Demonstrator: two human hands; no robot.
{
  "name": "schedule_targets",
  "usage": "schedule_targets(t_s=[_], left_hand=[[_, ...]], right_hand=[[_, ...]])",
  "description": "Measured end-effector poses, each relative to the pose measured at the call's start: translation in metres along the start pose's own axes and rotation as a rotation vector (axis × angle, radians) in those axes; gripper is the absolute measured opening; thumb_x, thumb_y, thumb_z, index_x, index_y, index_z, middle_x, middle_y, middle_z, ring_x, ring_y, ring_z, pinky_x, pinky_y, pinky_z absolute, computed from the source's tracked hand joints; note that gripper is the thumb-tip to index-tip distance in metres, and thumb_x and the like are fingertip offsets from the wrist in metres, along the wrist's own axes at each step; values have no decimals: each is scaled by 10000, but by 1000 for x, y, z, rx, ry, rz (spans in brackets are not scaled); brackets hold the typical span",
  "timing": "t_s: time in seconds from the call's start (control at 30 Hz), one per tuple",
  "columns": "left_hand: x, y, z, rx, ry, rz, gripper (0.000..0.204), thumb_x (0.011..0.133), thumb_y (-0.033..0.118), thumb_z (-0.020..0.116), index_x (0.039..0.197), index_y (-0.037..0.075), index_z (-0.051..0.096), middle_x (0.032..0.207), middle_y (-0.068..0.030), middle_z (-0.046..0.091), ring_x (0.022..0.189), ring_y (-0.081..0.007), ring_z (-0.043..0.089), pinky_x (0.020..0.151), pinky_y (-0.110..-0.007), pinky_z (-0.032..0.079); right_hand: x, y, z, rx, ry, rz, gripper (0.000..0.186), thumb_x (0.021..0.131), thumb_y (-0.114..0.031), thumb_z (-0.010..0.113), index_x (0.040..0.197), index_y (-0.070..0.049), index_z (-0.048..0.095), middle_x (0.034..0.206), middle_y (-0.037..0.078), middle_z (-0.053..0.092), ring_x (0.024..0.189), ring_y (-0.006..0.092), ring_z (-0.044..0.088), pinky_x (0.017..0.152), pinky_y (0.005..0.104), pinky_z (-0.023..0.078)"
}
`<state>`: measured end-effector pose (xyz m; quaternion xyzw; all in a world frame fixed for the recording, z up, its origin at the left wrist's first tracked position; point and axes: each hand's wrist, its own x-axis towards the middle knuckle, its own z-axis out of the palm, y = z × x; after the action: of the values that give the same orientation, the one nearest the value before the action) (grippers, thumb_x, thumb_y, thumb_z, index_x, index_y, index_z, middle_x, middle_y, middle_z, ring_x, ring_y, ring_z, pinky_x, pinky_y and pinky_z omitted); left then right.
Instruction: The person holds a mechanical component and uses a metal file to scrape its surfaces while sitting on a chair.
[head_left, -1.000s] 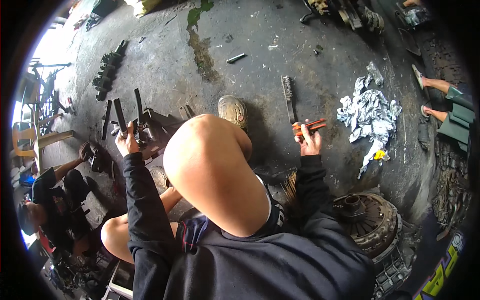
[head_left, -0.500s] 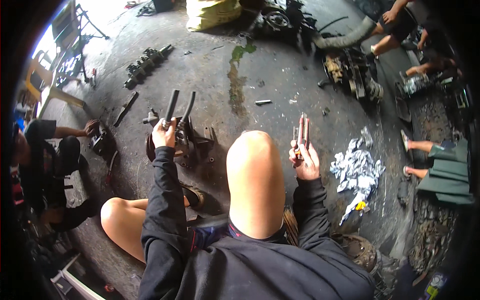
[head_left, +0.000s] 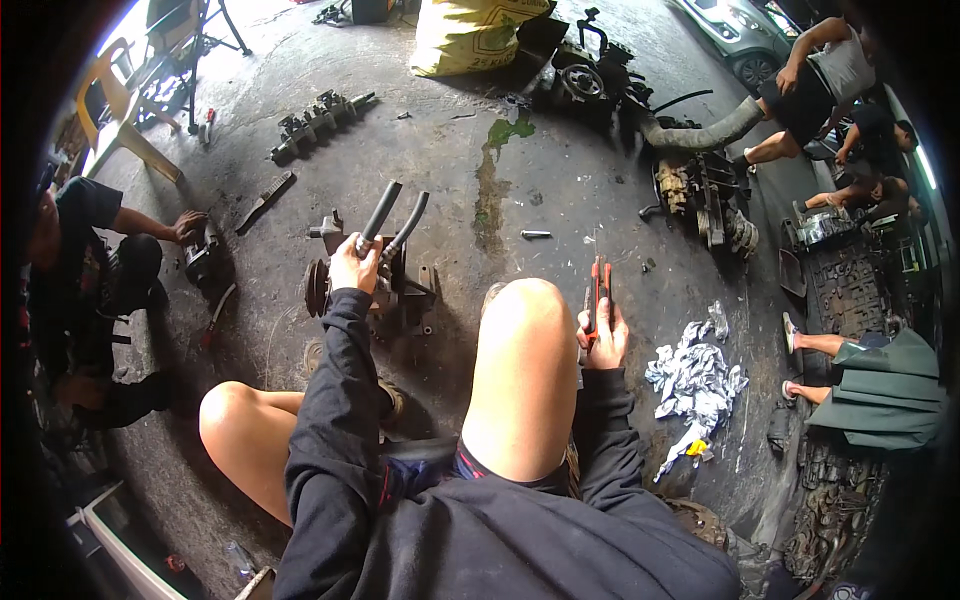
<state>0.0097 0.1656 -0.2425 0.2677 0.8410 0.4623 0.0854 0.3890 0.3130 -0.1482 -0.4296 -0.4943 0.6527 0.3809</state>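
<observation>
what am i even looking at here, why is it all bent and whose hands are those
No robot here, just someone working bare-handed. The view comes from a wide fisheye camera worn on that person's head, looking down; such a lens bends straight edges near the rim. The left hand grips the lower part of a black hose at a metal assembly on the floor. The right hand holds a red-handled tool pointing away from the body. Also on the floor are a bolt-like piece, crumpled pale sheets and, further off, a yellow sack. The co-worker's hand at the left belongs to someone else.
</observation>
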Motion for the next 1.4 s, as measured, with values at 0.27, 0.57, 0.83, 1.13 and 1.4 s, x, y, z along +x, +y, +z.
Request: schedule_targets(t_s=[0.27,0.57,0.83,1.13,1.4], left_hand=[[0,-4,7,-6,-12,-2,363,832,362,678,780,26,550,620,-125,541,551,-250,529,572,-367,439],[2,0,3,-14,-5,-1,411,818,400,687,777,10,564,634,-155,561,572,-294,552,593,-380,452],[4,-10,1,62,5,98,417,795,390,682,913,-8,645,784,-192,665,730,-338,658,681,-392,499],[-5,6,-13,-35,-56,-63,414,828,450,677,834,40,626,651,-121,611,598,-260,595,605,-367,461],[-11,20,-12,69,6,-217,688,780,727,568,763,44,652,671,-179,642,664,-337,656,645,-417,506]], right_hand=[[1,-3,-11,-16,3,-49,294,1015,-328,463,1059,-43,524,686,37,506,445,90,415,414,233,310],[10,5,-17,49,53,-73,307,1011,-321,475,1102,-35,537,681,33,499,439,86,400,407,228,320],[7,-42,-12,134,64,-168,450,986,-409,504,1150,7,555,628,3,481,425,75,400,397,208,305],[11,-88,-7,294,128,-115,509,911,-545,537,875,-39,583,520,12,469,345,90,350,348,203,291],[-1,-164,24,422,-164,-303,488,982,-494,437,1122,-37,534,651,48,557,557,130,497,515,285,386]])
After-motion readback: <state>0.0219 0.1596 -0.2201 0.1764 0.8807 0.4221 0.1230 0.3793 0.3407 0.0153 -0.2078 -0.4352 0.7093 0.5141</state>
